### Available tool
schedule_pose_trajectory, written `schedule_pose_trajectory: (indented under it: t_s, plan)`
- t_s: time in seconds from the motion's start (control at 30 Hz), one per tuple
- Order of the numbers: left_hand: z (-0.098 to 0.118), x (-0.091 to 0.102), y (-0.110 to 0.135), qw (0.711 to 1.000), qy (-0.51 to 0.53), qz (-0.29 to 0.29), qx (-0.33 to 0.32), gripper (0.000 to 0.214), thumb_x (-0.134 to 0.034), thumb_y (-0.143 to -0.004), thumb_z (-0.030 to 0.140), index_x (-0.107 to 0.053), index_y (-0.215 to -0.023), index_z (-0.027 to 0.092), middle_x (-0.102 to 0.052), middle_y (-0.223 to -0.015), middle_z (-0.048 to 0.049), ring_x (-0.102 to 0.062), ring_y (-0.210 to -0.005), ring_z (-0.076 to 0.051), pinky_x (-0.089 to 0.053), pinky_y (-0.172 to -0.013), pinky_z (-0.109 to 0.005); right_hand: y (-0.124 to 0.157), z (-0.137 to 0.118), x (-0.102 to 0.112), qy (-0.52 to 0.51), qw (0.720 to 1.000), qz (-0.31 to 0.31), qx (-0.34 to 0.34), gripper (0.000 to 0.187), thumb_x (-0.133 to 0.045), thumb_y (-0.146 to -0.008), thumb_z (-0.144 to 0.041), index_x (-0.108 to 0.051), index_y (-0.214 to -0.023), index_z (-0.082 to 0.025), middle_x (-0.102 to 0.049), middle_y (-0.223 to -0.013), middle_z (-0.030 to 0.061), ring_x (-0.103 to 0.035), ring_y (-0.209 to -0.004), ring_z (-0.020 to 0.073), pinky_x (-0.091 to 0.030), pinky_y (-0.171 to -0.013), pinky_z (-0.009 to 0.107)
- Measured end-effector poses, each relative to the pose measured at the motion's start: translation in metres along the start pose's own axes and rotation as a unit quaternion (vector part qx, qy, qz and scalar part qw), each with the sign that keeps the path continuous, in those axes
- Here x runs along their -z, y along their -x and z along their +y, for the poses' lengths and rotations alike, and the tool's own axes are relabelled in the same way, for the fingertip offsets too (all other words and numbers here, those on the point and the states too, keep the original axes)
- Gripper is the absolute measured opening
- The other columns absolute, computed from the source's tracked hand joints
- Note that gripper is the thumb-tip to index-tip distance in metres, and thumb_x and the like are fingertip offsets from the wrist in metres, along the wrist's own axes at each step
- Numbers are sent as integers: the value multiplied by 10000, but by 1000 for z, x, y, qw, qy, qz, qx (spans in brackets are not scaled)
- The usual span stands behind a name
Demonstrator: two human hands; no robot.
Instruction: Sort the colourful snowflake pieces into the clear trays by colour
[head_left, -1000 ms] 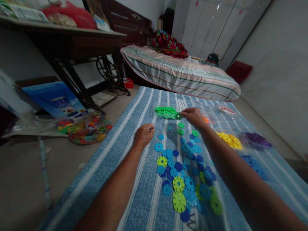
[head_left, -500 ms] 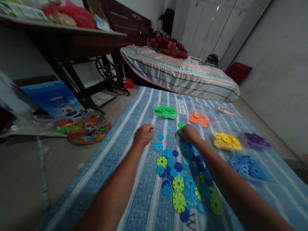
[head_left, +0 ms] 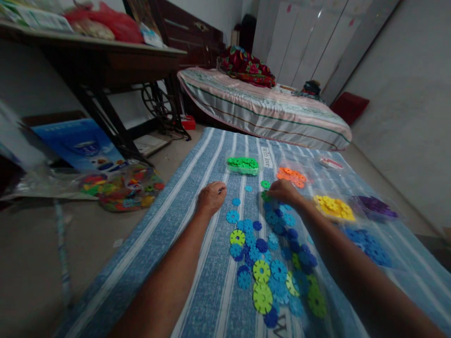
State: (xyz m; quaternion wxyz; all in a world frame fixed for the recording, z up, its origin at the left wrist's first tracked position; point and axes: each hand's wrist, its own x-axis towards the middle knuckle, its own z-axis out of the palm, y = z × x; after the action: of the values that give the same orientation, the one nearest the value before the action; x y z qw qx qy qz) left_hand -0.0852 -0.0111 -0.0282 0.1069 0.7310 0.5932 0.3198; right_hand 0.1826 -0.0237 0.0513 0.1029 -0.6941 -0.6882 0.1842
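Note:
My left hand [head_left: 212,197] is curled closed over the striped cloth, left of the loose discs. A small dark spot shows between its fingers, too small to make out. My right hand [head_left: 284,192] has its fingers drawn together, the tips at the edge of a green notched disc [head_left: 265,196]; whether they pinch anything is hidden. Just beyond lies another green disc [head_left: 265,184]. Light blue discs [head_left: 232,216], dark blue discs [head_left: 261,245] and yellow-green discs [head_left: 261,271] are scattered nearer me, partly under my right forearm.
Clear tubs hold green discs [head_left: 243,164], orange discs [head_left: 291,177], yellow discs [head_left: 334,208], purple discs [head_left: 377,206] and blue discs [head_left: 368,246]. A bag of colourful pieces [head_left: 130,188] is on the left. Behind stand a bed [head_left: 260,108] and a sewing-machine table [head_left: 105,61].
My right hand has shifted slightly right, uncovering more of the green disc by its fingertips. My left hand has stayed in place.

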Motion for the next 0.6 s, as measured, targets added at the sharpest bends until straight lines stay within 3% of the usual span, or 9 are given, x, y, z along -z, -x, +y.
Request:
schedule_pose_trajectory:
  t_s: [0.07, 0.2, 0.27, 0.43, 0.6]
  plan:
    - [0, 0, 0, 1000, 0, 4, -1, 218, -552, -852, 230, -759, -916, 252, -786, -1081, -27, -709, -1058, -208, -542, -990, -320, -11, -10, 10, -31, 999, 13, 11, 175, -694, -825, -252, -761, -737, -117, -654, -584, 14, -601, -577, 133, -397, -550, 219]
    - [-2, -1, -1, 1000, 0, 7, -11, 221, -544, -856, 221, -759, -904, 246, -787, -1052, -31, -713, -1038, -207, -541, -992, -323, -33, -31, 24, -103, 990, 92, 20, 431, -395, -1031, -340, -716, -1162, -83, -769, -914, 102, -685, -712, 130, -490, -618, 207]
    - [-2, -2, -1, 1000, -1, 7, -12, 224, -541, -854, 214, -759, -897, 248, -786, -1051, -29, -714, -1030, -204, -545, -982, -320, -39, -33, 24, -78, 991, 109, 16, 482, -313, -1061, -346, -680, -1239, -90, -771, -1024, 126, -714, -796, 137, -508, -658, 207]
    - [-3, -3, -1, 1000, 2, 11, -16, 221, -544, -850, 210, -760, -885, 249, -787, -1043, -26, -715, -1010, -203, -551, -964, -323, -32, -13, -1, 52, 998, 47, 0, 259, -597, -940, -307, -775, -1014, -134, -779, -979, 126, -727, -941, 229, -508, -780, 263]
    - [-5, -3, -1, 1000, 4, 15, -17, 213, -553, -851, 221, -757, -904, 250, -787, -1065, -24, -714, -1021, -201, -553, -958, -320, -24, 2, -26, 147, 989, 16, -1, 327, -618, -942, -393, -764, -1053, -122, -725, -1172, 203, -682, -1114, 299, -506, -886, 315]
